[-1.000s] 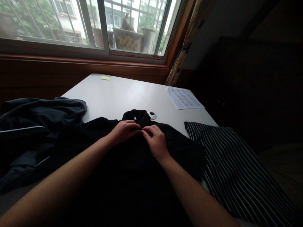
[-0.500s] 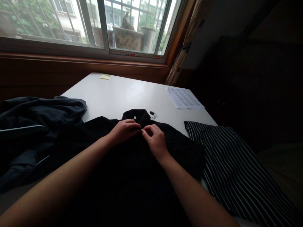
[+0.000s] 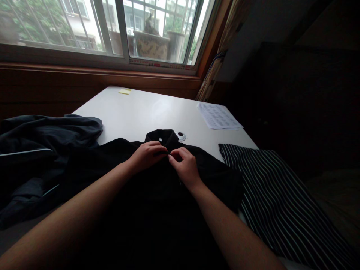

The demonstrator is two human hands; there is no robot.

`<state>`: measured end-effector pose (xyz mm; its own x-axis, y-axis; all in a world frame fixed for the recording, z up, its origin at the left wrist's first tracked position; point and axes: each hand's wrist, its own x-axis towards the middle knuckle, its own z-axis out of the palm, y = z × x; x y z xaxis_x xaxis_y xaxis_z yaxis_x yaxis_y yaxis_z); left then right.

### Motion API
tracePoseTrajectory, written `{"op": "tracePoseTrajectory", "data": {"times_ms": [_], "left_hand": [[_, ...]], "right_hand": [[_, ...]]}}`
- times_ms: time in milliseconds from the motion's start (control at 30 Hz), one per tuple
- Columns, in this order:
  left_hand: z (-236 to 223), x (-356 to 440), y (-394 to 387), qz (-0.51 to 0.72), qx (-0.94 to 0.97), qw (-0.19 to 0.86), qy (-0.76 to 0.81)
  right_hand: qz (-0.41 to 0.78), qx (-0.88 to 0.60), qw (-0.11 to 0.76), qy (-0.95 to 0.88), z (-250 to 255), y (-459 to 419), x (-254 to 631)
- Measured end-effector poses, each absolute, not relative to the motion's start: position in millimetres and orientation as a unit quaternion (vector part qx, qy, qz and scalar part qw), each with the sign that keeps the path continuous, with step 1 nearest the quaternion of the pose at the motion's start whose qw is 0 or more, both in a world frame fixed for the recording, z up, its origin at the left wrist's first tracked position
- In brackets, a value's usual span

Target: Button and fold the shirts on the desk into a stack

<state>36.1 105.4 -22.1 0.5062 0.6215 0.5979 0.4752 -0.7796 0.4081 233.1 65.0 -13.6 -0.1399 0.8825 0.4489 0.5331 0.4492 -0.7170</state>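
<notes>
A black collared shirt (image 3: 213, 167) lies spread over the near part of the white table, its collar (image 3: 168, 138) pointing toward the window. Just below the collar, my left hand (image 3: 147, 155) pinches the front of the shirt from the left. My right hand (image 3: 185, 165) pinches the same spot from the right, thumb and forefinger together. The fingertips of both hands meet on the dark cloth. Whether a button sits between them is too small and dark to tell.
Dark clothing with white piping (image 3: 50, 131) is heaped at the left. A black-and-white striped cloth (image 3: 281, 187) hangs over the right table edge. Printed sheets (image 3: 219, 117) and a yellow sticky note (image 3: 124, 91) lie on the white table (image 3: 152, 107). Behind is a window (image 3: 157, 45).
</notes>
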Motion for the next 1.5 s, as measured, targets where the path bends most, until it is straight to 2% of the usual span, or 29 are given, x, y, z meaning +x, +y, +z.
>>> {"op": "tracePoseTrajectory", "data": {"times_ms": [300,500,1033,1500], "left_hand": [[-19.0,41.6,101.4,0.384,0.866,0.08,0.311],[-19.0,40.5,100.5,0.391,0.857,0.088,0.324],[-19.2,41.5,100.0,0.402,0.855,0.075,0.318],[-21.7,39.8,100.8,0.399,0.83,0.135,0.365]], "right_hand": [[0.079,-0.506,0.433,-0.742,-12.3,61.3,226.3],[0.051,-0.471,0.439,-0.763,-11.9,59.3,224.9],[0.083,-0.521,0.447,-0.723,-14.3,61.5,226.9],[0.101,-0.492,0.447,-0.74,-14.2,61.7,228.7]]}}
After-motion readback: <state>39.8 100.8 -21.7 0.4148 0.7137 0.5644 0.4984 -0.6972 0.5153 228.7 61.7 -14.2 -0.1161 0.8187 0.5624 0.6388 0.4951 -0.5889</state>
